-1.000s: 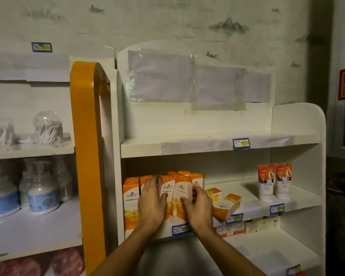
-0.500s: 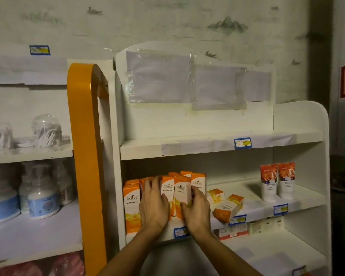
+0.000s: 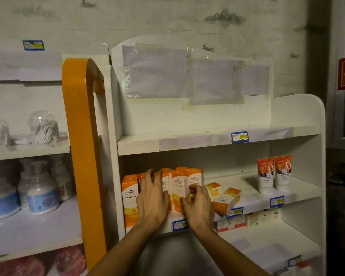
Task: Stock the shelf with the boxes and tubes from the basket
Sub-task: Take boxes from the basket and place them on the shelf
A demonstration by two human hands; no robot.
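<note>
At the shelf's (image 3: 253, 204) left end, our left hand (image 3: 151, 200) presses flat, straight fingers on the upright orange boxes (image 3: 179, 186), hiding several. Our right hand (image 3: 197, 204) curls around one box's lower edge; print there is unreadable.

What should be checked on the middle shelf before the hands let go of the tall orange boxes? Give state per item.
1. Tall orange boxes upright: ok.
2. Left hand steadying the row from the front: ok.
3. Right hand gripping a box: fingers curled at its lower part; ok.
4. Row aligned with the shelf edge: cannot tell, hands hide the bases.
5. Small orange boxes tidy: not ok, tumbled and tilted.
6. Two tubes standing: ok.
</note>
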